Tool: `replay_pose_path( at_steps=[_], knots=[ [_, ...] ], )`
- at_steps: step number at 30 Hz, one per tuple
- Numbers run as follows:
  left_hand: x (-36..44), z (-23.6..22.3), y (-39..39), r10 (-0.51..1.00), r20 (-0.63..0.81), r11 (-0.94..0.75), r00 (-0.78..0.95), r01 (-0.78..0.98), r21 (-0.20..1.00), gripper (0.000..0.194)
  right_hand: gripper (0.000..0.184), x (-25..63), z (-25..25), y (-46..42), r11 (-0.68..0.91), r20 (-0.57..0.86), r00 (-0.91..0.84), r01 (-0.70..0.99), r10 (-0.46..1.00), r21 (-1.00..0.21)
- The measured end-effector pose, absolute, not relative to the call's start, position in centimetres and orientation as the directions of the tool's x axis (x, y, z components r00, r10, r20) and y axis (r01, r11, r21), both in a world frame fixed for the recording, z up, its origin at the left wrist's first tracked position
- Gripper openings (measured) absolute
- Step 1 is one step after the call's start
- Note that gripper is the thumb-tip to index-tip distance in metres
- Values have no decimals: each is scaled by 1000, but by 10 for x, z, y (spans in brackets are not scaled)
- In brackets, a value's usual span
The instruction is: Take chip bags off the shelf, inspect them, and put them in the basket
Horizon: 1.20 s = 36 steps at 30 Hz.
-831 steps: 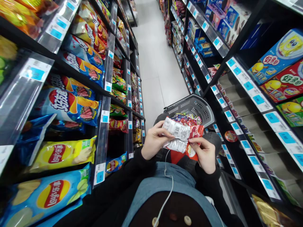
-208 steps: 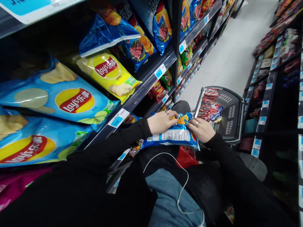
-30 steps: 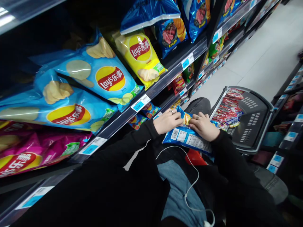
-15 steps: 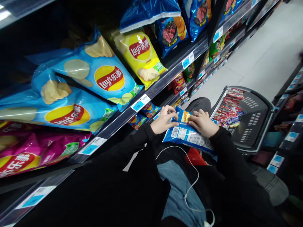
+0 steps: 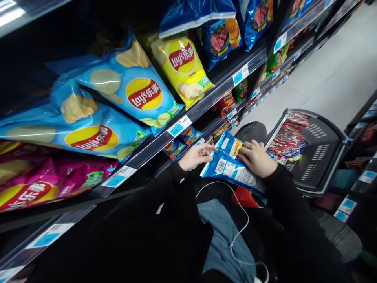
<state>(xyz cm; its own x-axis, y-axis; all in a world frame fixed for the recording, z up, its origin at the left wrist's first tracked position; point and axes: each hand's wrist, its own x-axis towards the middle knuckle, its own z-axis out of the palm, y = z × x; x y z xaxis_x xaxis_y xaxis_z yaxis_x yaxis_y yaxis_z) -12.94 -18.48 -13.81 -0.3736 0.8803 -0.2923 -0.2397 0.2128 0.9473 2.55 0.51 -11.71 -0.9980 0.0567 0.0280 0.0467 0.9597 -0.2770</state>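
Note:
A blue chip bag [image 5: 235, 169] lies over my lap with its printed back and barcode facing up. Along its far side shows a blue part with a chip picture [image 5: 228, 144]; whether this is a second bag I cannot tell. At the bag's left end, the thumb and forefinger of my left hand [image 5: 196, 156] grip the edge. The curled fingers of my right hand [image 5: 257, 158] press on the bag's upper middle and hold it. My right fingertips are partly hidden.
Shelves on the left hold light-blue chip bags [image 5: 144, 94], a yellow bag [image 5: 184, 70] and magenta bags [image 5: 55, 182]. A dark shopping basket [image 5: 321, 157] with red snack packs [image 5: 290, 135] stands beyond my right hand. A white cable [image 5: 246, 220] hangs over my lap.
My left hand has drawn back leftward from the top of the chip bag to its left end. My right hand stays on the bag. The view has shifted slightly.

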Motion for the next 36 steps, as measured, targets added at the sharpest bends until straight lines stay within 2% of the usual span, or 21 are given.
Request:
replay_pose_path(
  at_steps=[4,6,10,15,20,23,25,28,33,36],
  knots=[
    [-119,-153,-184,847,-235,56,-476,-360,931,47,26,29,-111,-5,987,131,-984,102,119,-124],
    [-116,-152,-182,860,-185,21,-475,-329,944,51,23,27,-104,-12,996,186,-981,51,63,-68],
    [-112,-135,-180,888,-107,22,-446,-192,981,49,25,17,-92,-21,978,253,-957,-174,-141,-115],
    [-104,-128,-190,860,-125,39,-495,-181,983,44,29,12,-95,-25,965,276,-943,-227,-185,-131],
    [-94,-140,-201,795,-216,28,-567,-321,947,40,21,21,-110,-38,978,194,-978,-113,-78,-178],
    [-94,-140,-198,807,-359,132,-468,-449,883,42,18,23,-115,-43,985,149,-987,-77,-54,-155],
    [-97,-137,-193,825,-453,262,-339,-480,837,34,20,23,-114,-43,985,126,-990,-78,-59,-151],
    [-104,-132,-186,853,-489,385,-182,-414,825,34,23,22,-108,-44,989,32,-997,-67,-63,-132],
    [-110,-128,-186,917,-354,328,-182,-161,931,33,16,22,-91,-47,995,-156,-984,-75,-83,-62],
    [-110,-128,-189,943,-307,299,-128,-82,951,33,18,22,-90,-46,986,-170,-976,-120,-138,-112]
  ],
)
